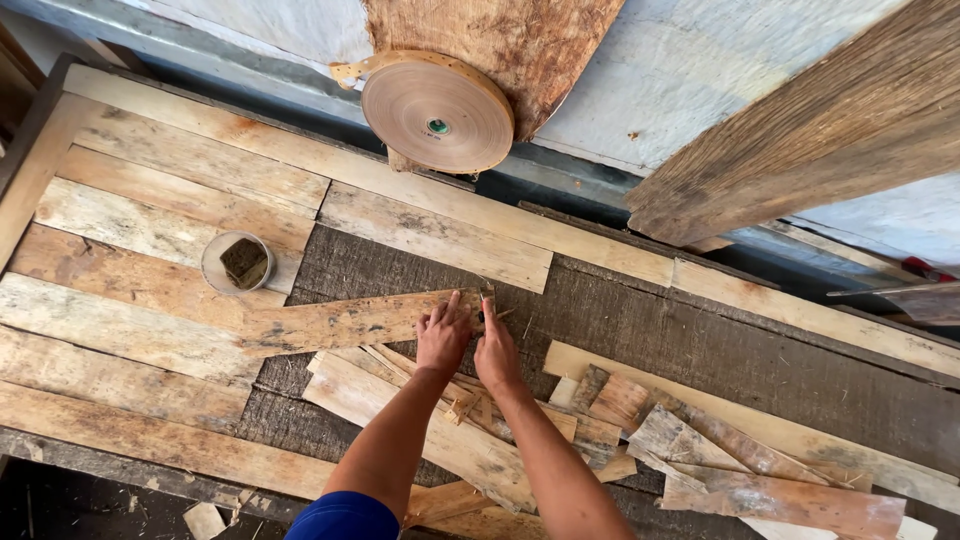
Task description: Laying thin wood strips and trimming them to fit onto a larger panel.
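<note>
Veneer strip (pixel 350 322): my left hand (pixel 443 337) presses it flat, fingers spread; right hand (pixel 495 350) pinches its end. Mid-positioning, I'd judge; next needs steady alignment w/ surface (pixel 640 330).

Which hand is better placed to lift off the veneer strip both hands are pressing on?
Left, probably. The left hand lies flat on the strip, with most of its length running out to that side. The right hand touches only the strip's end, by the scrap pile.

Small item pinched at the veneer strip (pixel 350 322) end beneath both hands (pixel 468 340), indiscernible.
</note>
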